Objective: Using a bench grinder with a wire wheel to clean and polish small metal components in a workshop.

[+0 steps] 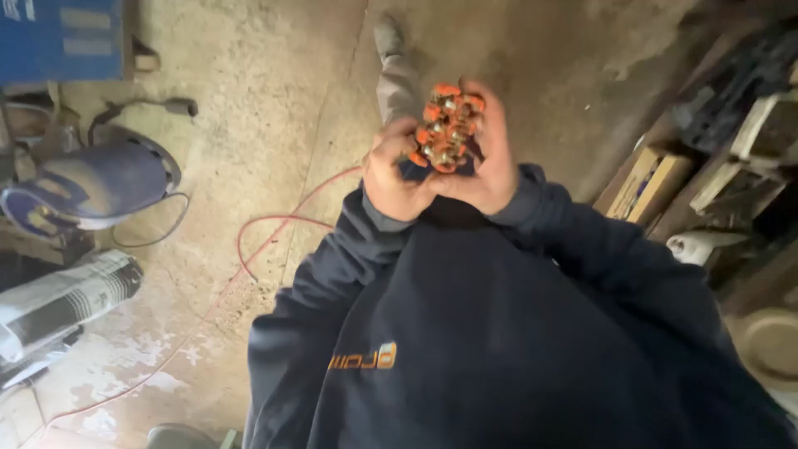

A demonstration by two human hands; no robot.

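A cluster of orange-capped brass fittings (446,126) sits cupped between both hands: right hand (490,158) curled behind it, left hand (395,179) gripping below-left.

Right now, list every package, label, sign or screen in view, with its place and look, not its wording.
Blue box: top left corner, rectangular, blue with pale label patches.
Cardboard box: right side on the shelving, tan with a blue patch.
Sweatshirt logo: on the dark chest, small, orange and pale.
No screens or signs show.
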